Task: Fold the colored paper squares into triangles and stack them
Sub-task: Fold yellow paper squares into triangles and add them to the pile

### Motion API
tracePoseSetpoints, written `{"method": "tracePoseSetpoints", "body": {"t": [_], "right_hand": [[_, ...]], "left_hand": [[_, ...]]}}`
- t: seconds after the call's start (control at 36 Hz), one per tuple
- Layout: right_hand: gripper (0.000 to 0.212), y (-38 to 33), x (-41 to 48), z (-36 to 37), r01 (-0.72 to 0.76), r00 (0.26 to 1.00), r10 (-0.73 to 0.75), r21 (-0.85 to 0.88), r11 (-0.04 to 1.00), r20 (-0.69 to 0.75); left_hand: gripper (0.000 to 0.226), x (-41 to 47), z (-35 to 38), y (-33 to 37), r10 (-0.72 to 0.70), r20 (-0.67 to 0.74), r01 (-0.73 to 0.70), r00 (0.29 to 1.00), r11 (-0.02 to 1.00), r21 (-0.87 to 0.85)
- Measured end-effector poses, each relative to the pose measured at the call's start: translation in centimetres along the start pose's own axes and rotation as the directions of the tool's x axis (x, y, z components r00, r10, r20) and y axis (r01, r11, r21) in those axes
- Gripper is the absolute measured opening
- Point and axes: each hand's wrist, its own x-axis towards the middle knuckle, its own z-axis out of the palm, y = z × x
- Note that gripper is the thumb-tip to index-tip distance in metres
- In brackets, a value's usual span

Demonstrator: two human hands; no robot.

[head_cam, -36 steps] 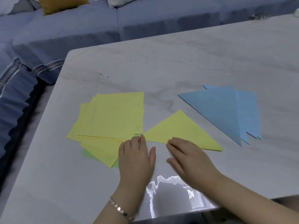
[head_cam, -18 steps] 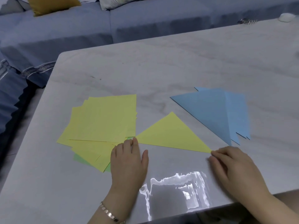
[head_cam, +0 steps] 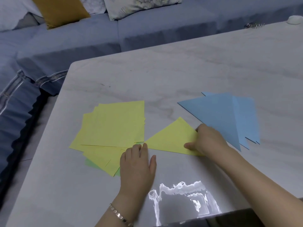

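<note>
The folded yellow triangle lay flat on the marble table, between the pile of unfolded yellow squares and the stack of blue triangles. As thin paper it looked very light and limp, likely to slide on the glossy top and to crease wherever pressed; the best hold seemed to be a pinch at a corner or along the folded edge, lifting it clear rather than dragging it.

The right hand rested on the triangle's right corner, thumb lying on the paper and fingers curled over its far edge; whether it had actually pinched the sheet could not be told. The left hand was spread flat, palm down, fingertips touching the triangle's left tip and the near edge of the yellow pile.

A green sheet peeked from under the pile. The blue stack sat just beyond the right hand, with bare table between. A bracelet circled the left wrist. A blue sofa with a mustard cushion stood behind, well apart.
</note>
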Motion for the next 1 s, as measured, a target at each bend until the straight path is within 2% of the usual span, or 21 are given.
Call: {"method": "tracePoseSetpoints", "body": {"t": [0.08, 0.14, 0.17, 0.22, 0.28, 0.33, 0.39, 0.44, 0.5, 0.56, 0.67, 0.78, 0.81, 0.83, 0.89, 1.0], "right_hand": [[0.03, 0.7, -0.3, 0.5, 0.114, 0.991, -0.104, 0.115, 0.987, -0.089], [0.026, 1.4, -0.7, 0.6, 0.243, 0.959, -0.185, 0.291, 0.926, -0.214], [0.023, 1.7, -0.9, 0.4, 0.297, 0.936, -0.187, 0.381, 0.875, -0.299], [0.014, 2.1, -1.2, -0.6, 0.353, 0.878, -0.089, 0.51, 0.784, -0.471], [0.039, 2.6, -1.1, -1.9, 0.374, 0.815, 0.055, 0.597, 0.71, -0.576], [0.06, 3.3, -0.6, -3.1, 0.379, 0.78, 0.132, 0.629, 0.679, -0.612], [0.074, 3.8, 0.3, -3.8, 0.284, 0.803, 0.16, 0.604, 0.744, -0.574], [0.082, 4.3, 1.1, -3.6, 0.119, 0.823, 0.194, 0.497, 0.859, -0.533], [0.075, 4.4, 1.4, -3.0, 0.067, 0.806, 0.145, 0.331, 0.941, -0.574], [0.058, 4.2, 1.1, -2.2, 0.124, 0.796, 0.026, 0.205, 0.971, -0.604], [0.033, 2.8, -0.2, -0.6, 0.354, 0.84, -0.24, 0.156, 0.922, -0.487], [0.018, 1.3, -1.2, 0.8, 0.543, 0.808, -0.472, 0.132, 0.829, -0.353], [0.017, 1.0, -1.4, 1.0, 0.572, 0.793, -0.508, 0.124, 0.811, -0.336], [0.016, 0.7, -1.6, 1.2, 0.595, 0.78, -0.536, 0.121, 0.794, -0.324], [0.017, 0.3, -2.0, 1.4, 0.635, 0.754, -0.574, 0.13, 0.762, -0.32], [0.017, -0.4, -2.5, 1.5, 0.698, 0.702, -0.621, 0.161, 0.698, -0.349]], "left_hand": [[0.044, 0.4, -0.5, -0.4, -0.011, -0.012, 0.011, 1.0, 0.998, -0.062], [0.044, 0.8, -1.0, -0.8, -0.044, -0.047, 0.038, 0.998, 0.991, -0.129], [0.046, 1.1, -1.3, -1.2, -0.067, -0.06, 0.057, 0.996, 0.986, -0.156], [0.05, 1.7, -1.7, -1.9, -0.106, -0.072, 0.091, 0.992, 0.979, -0.183], [0.055, 2.4, -2.0, -2.5, -0.139, -0.037, 0.13, 0.99, 0.973, -0.191], [0.061, 3.2, -2.1, -3.0, -0.147, 0.033, 0.15, 0.989, 0.974, -0.168], [0.067, 3.9, -2.1, -3.4, -0.141, 0.1, 0.154, 0.985, 0.98, -0.128], [0.065, 4.5, -2.4, -3.4, -0.137, 0.136, 0.151, 0.981, 0.984, -0.098], [0.059, 4.8, -2.8, -3.3, -0.127, 0.154, 0.141, 0.98, 0.986, -0.086], [0.051, 5.2, -2.9, -3.4, -0.096, 0.14, 0.099, 0.985, 0.995, -0.012], [0.015, 5.7, -2.7, -3.9, 0.123, -0.037, -0.12, 0.992, 0.99, 0.079], [0.031, 5.9, -3.2, -4.0, 0.098, -0.008, -0.096, 0.995, 0.987, 0.128], [0.026, 5.9, -3.5, -3.9, 0.063, 0.026, -0.066, 0.998, 0.992, 0.11], [0.018, 5.8, -3.7, -3.7, 0.013, 0.041, -0.016, 0.999, 0.997, 0.08], [0.023, 5.5, -3.7, -3.6, -0.06, 0.01, 0.061, 0.998, 0.996, -0.058], [0.017, 4.7, -4.7, -2.8, -0.188, -0.127, 0.122, 0.974, 0.906, -0.404]]}}
